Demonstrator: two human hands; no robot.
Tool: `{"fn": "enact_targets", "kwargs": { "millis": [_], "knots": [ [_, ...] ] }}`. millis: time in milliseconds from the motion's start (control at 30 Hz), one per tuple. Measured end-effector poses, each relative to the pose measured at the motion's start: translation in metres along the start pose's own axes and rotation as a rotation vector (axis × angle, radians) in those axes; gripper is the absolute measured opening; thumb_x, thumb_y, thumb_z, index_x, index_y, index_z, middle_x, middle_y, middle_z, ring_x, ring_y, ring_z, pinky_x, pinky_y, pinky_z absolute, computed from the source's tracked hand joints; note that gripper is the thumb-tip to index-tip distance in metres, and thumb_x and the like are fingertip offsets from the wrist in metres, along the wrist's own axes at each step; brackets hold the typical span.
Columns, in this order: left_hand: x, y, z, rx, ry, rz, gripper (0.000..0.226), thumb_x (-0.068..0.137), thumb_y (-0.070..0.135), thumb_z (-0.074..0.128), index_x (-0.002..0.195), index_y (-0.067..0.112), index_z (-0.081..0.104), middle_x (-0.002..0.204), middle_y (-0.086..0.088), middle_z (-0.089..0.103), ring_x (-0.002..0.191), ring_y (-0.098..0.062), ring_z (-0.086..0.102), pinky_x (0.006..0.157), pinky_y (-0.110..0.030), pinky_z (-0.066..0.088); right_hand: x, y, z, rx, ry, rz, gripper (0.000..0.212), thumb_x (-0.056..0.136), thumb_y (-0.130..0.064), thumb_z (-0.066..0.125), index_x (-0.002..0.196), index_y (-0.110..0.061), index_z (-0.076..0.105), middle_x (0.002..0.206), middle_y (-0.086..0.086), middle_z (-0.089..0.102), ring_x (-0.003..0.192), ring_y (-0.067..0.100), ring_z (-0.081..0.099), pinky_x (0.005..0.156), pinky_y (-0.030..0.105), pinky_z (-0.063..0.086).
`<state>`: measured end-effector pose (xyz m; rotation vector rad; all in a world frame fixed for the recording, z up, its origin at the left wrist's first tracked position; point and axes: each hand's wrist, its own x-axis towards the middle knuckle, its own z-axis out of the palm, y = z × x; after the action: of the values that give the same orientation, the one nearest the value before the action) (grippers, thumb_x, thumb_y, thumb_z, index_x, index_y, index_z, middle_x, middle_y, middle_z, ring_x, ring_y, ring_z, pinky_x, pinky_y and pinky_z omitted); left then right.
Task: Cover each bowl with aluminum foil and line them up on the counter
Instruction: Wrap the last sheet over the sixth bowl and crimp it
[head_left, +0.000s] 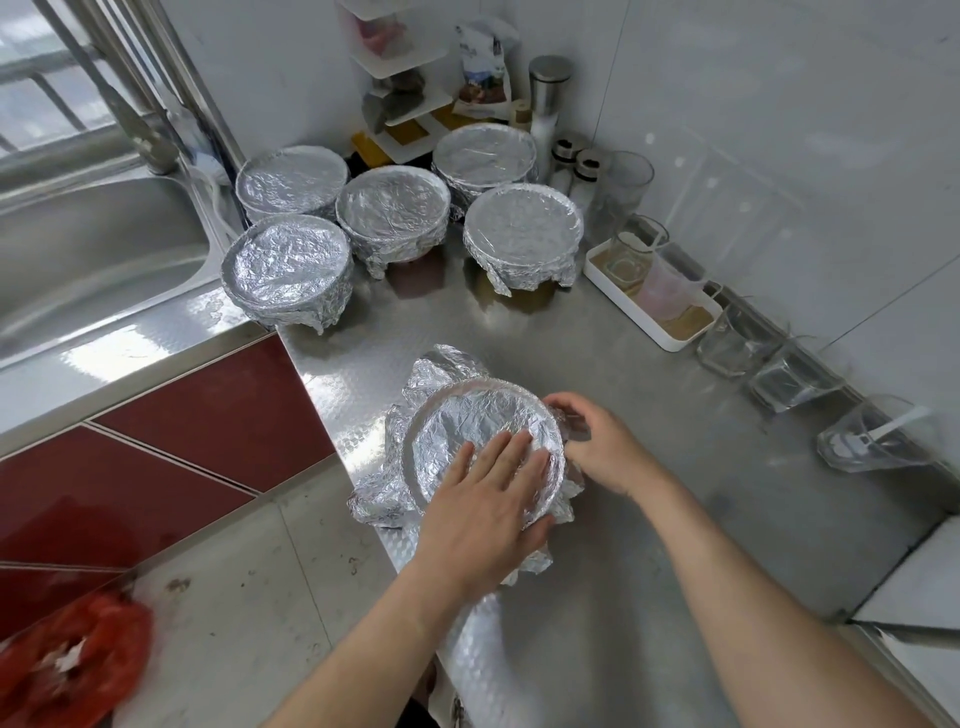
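**Hands at the bowl being wrapped.** The left hand (483, 499) lies flat with straight fingers and presses the foil sheet (467, 421) onto the mouth of the bowl (415, 457), reaching in from the bowl's 6 o'clock. The bowl stands on the bench (675, 374) near the front edge, directly ahead of the person. It is round, so no long axis governs the approach.

From 7 o'clock round to 12 o'clock the loose skirt (384, 499) of foil flares outward, not yet folded down. This is the side nearer the left hand.

The right hand (597, 441) sits at the bowl's 3 o'clock. Its fingers are curled and pinch the foil against the outer wall just below the rim, and on that side the foil looks snug.

The remaining tuck probably runs along the left arc. Either the left hand takes it or the bowl is turned to bring that arc round to 3 o'clock.

Five covered bowls (392, 208) stand clustered well apart at the far end of the bench, at 11 to 12 o'clock from the hands and right of the sink (78, 249). The finished bowl would probably travel in that direction.
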<state>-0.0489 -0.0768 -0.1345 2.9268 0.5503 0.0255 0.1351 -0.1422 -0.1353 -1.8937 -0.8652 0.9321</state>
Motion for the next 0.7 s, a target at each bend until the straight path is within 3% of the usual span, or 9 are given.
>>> {"fn": "enact_targets", "kwargs": {
  "millis": [167, 300, 333, 433, 567, 633, 700],
  "knots": [
    [0.002, 0.0, 0.001, -0.002, 0.008, -0.009, 0.066, 0.092, 0.059, 0.034, 0.146, 0.023, 0.04, 0.153, -0.003, 0.04, 0.142, -0.022, 0.037, 0.113, -0.047, 0.026, -0.016, -0.005, 0.021, 0.467, 0.119, 0.119, 0.048, 0.087, 0.014, 0.044, 0.118, -0.017, 0.064, 0.107, 0.004, 0.072, 0.098, 0.016, 0.067, 0.081, 0.025, 0.054],
    [0.003, 0.001, 0.0, -0.018, -0.001, -0.012, 0.065, 0.093, 0.059, 0.032, 0.146, 0.023, 0.042, 0.153, -0.003, 0.041, 0.142, -0.023, 0.037, 0.113, -0.048, 0.029, -0.021, -0.004, 0.041, 0.921, 0.299, 0.285, 0.035, 0.094, -0.006, 0.042, 0.118, -0.008, 0.066, 0.11, 0.011, 0.071, 0.102, 0.02, 0.068, 0.083, 0.03, 0.053],
    [0.003, 0.001, 0.0, -0.019, 0.001, -0.013, 0.064, 0.093, 0.059, 0.032, 0.145, 0.023, 0.043, 0.152, -0.003, 0.041, 0.141, -0.023, 0.038, 0.113, -0.049, 0.03, -0.022, -0.005, 0.046, 0.944, 0.337, 0.297, 0.03, 0.097, -0.014, 0.045, 0.116, -0.006, 0.067, 0.109, 0.012, 0.071, 0.102, 0.02, 0.068, 0.085, 0.033, 0.053],
    [0.004, 0.0, 0.002, -0.033, -0.006, -0.024, 0.065, 0.094, 0.059, 0.031, 0.145, 0.021, 0.044, 0.153, -0.004, 0.041, 0.142, -0.023, 0.036, 0.114, -0.049, 0.03, -0.025, -0.01, 0.061, 0.684, 0.449, 0.228, 0.032, 0.101, -0.027, 0.048, 0.105, -0.002, 0.068, 0.1, 0.005, 0.071, 0.092, 0.01, 0.065, 0.088, 0.032, 0.051],
    [0.005, 0.0, 0.004, -0.059, -0.033, -0.02, 0.07, 0.092, 0.06, 0.03, 0.149, 0.02, 0.038, 0.157, -0.004, 0.034, 0.146, -0.022, 0.029, 0.117, -0.049, 0.026, -0.024, -0.009, 0.068, 0.458, 0.529, 0.156, 0.039, 0.103, -0.027, 0.042, 0.069, -0.017, 0.057, 0.062, -0.012, 0.06, 0.063, 0.004, 0.051, 0.07, 0.034, 0.045],
    [0.006, 0.001, 0.003, -0.063, -0.04, -0.022, 0.07, 0.092, 0.059, 0.03, 0.149, 0.019, 0.039, 0.156, -0.005, 0.035, 0.145, -0.023, 0.029, 0.116, -0.049, 0.027, -0.024, -0.013, 0.068, 0.461, 0.52, 0.168, 0.033, 0.104, -0.028, 0.04, 0.082, -0.019, 0.063, 0.077, -0.013, 0.064, 0.076, 0.006, 0.057, 0.077, 0.034, 0.046],
    [0.006, 0.002, 0.002, -0.069, -0.047, -0.029, 0.07, 0.093, 0.059, 0.029, 0.149, 0.018, 0.037, 0.157, -0.005, 0.033, 0.146, -0.022, 0.028, 0.117, -0.049, 0.027, -0.026, -0.017, 0.067, 0.532, 0.462, 0.224, 0.032, 0.105, -0.027, 0.037, 0.123, -0.014, 0.06, 0.114, -0.009, 0.059, 0.108, 0.006, 0.055, 0.095, 0.025, 0.042]
  ]
}}
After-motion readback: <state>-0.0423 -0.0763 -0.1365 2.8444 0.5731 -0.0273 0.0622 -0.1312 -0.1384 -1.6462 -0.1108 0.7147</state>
